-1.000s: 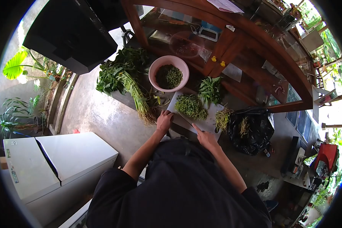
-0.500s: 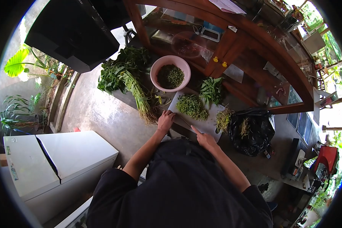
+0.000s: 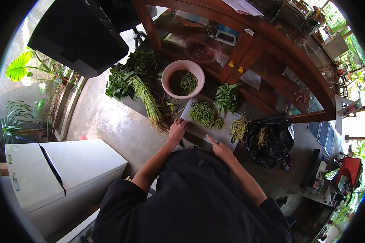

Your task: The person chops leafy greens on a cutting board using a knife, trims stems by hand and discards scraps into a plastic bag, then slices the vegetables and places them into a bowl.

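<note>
A white cutting board [image 3: 196, 128] lies in front of me with a heap of chopped greens [image 3: 207, 114] on it. My left hand [image 3: 177, 129] is closed at the board's left edge, and I cannot make out what its fingers hold. At the near edge my right hand [image 3: 222, 150] is closed around a knife, forefinger stretched forward; the blade hardly shows now. Beyond the board stands a pink bowl [image 3: 165, 77] partly filled with cut greens. A bunch of leafy stems [image 3: 227, 98] lies at the board's far right, and root trimmings [image 3: 240, 128] at its right end.
Left of the bowl lies a large pile of leafy greens [image 3: 129, 77] with roots towards me. A black plastic bag [image 3: 271, 150] with trimmings sits at the right. Behind is a wooden glass cabinet [image 3: 247, 44]. A white refrigerator [image 3: 85, 162] stands at lower left.
The knife blade, seen as a thin line across the board before, hardly shows now. Both hands stay nearly in place; the whole view has shifted slightly.
</note>
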